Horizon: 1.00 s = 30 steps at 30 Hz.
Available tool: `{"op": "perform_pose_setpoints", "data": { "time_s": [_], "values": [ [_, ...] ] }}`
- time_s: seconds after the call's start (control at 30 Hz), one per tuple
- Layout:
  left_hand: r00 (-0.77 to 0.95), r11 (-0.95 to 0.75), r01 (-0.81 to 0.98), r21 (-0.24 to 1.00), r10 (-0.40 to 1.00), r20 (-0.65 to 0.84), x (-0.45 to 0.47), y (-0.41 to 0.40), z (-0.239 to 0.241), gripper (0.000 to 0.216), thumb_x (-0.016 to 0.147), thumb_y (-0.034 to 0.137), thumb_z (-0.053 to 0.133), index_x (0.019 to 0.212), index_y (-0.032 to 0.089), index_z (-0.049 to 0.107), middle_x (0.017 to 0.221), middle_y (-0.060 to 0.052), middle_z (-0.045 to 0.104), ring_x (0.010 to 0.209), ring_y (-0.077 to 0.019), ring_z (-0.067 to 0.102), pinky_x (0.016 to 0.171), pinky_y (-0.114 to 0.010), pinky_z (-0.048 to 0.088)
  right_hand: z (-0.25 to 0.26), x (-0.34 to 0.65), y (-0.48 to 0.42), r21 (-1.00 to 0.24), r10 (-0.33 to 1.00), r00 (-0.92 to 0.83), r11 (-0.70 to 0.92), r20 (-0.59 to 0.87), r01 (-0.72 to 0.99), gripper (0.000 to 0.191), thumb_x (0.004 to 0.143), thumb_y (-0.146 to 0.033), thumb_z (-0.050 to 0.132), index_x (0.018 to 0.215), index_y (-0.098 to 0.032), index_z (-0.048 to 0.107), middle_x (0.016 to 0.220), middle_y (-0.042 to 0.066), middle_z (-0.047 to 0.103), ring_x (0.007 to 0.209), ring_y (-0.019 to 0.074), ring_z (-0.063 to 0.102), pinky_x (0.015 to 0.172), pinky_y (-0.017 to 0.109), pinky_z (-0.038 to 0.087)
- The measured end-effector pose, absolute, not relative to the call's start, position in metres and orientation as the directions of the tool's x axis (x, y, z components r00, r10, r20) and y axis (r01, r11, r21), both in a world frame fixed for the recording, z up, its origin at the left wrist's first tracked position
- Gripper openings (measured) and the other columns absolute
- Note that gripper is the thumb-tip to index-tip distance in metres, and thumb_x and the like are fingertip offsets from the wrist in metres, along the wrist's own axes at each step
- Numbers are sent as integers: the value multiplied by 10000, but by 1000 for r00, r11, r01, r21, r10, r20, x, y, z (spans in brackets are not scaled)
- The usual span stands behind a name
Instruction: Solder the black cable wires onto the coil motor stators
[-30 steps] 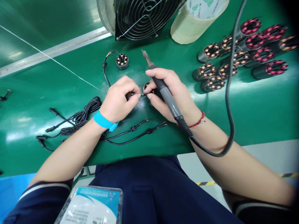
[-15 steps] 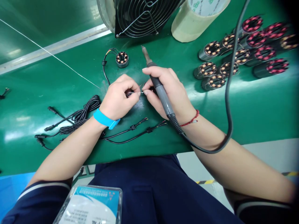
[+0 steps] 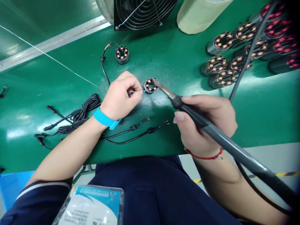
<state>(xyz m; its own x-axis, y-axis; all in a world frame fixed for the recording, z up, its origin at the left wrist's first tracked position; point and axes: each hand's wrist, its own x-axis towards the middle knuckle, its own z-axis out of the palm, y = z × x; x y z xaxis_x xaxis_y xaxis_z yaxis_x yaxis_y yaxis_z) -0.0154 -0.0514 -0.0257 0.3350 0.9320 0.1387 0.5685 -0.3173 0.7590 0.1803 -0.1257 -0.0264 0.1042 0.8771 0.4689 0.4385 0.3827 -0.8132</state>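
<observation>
My right hand (image 3: 206,125) is closed around a soldering iron (image 3: 211,128), its tip pointing up and left. That tip appears right at the edge of a small motor stator (image 3: 151,85) with copper windings; whether it touches, I cannot tell. My left hand (image 3: 124,93) pinches thin wires (image 3: 143,91) between thumb and forefinger, just left of this stator. A long thin silvery strand (image 3: 49,56) runs from the upper left towards my left hand. Farther back, a second stator (image 3: 122,54) is joined to a black cable (image 3: 103,64).
Black cables (image 3: 85,109) lie coiled at the left, their stripped ends (image 3: 150,129) in front. A fan (image 3: 145,14) and a pale cylinder (image 3: 199,15) stand at the back. Several stators (image 3: 217,65) are grouped on the right. The iron's cord (image 3: 252,50) hangs there too.
My right hand has drawn away from my left, moving right and towards me, and turned the iron's tip to the stator, now uncovered. My left hand stays nearly in place.
</observation>
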Motion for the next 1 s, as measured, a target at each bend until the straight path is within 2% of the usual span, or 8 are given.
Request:
{"op": "perform_pose_setpoints", "data": {
  "time_s": [0.1, 0.2, 0.33, 0.57, 0.8, 1.0],
  "values": [
    [341, -317, 568, 759, 931, 133, -15, -51, -25, 169, 713, 46, 540, 636, 196, 532, 751, -20, 585, 706, -135, 521, 654, -322, 495, -35, 181, -129, -816, 874, 99, 397, 476, 421, 194, 837, -304, 665, 1030, -291, 672, 825, 1, 714, 589, 151, 655, 533, 312, 547],
    [343, -318, 573, 755, 930, 131, -15, -51, -25, 177, 706, 41, 546, 632, 201, 529, 748, -20, 586, 715, -141, 527, 650, -320, 491, -37, 183, -127, -830, 884, 84, 394, 459, 396, 181, 848, -316, 660, 1026, -287, 669, 817, -4, 718, 538, 131, 625, 518, 304, 532],
    [336, -321, 578, 750, 931, 140, -15, -51, -26, 169, 699, 44, 550, 634, 200, 532, 767, -21, 592, 722, -142, 533, 636, -310, 467, -37, 183, -127, -853, 898, 82, 378, 433, 361, 203, 817, -278, 690, 1020, -276, 675, 787, -23, 714, 515, 112, 616, 500, 293, 511],
    [331, -313, 576, 755, 934, 134, -15, -51, -27, 150, 743, 98, 570, 645, 199, 520, 762, -26, 573, 750, -153, 544, 670, -324, 469, -39, 182, -128, -867, 906, 83, 365, 414, 340, 226, 805, -263, 698, 1030, -283, 683, 812, -20, 732, 552, 137, 651, 513, 323, 533],
    [334, -317, 565, 762, 932, 140, -15, -51, -29, 146, 753, 115, 584, 651, 200, 524, 754, -24, 567, 738, -149, 539, 667, -323, 476, -34, 184, -127, -851, 904, 96, 351, 417, 391, 279, 820, -286, 696, 1092, -343, 669, 922, 7, 730, 734, 236, 715, 691, 445, 615],
    [336, -323, 570, 755, 931, 144, -14, -51, -26, 161, 734, 68, 555, 648, 201, 524, 760, -22, 575, 718, -140, 528, 652, -311, 478, -18, 185, -113, -763, 891, -126, 441, 436, 473, 353, 854, -201, 658, 1169, -362, 649, 1089, -5, 739, 944, 216, 725, 848, 379, 628]
  ]
}}
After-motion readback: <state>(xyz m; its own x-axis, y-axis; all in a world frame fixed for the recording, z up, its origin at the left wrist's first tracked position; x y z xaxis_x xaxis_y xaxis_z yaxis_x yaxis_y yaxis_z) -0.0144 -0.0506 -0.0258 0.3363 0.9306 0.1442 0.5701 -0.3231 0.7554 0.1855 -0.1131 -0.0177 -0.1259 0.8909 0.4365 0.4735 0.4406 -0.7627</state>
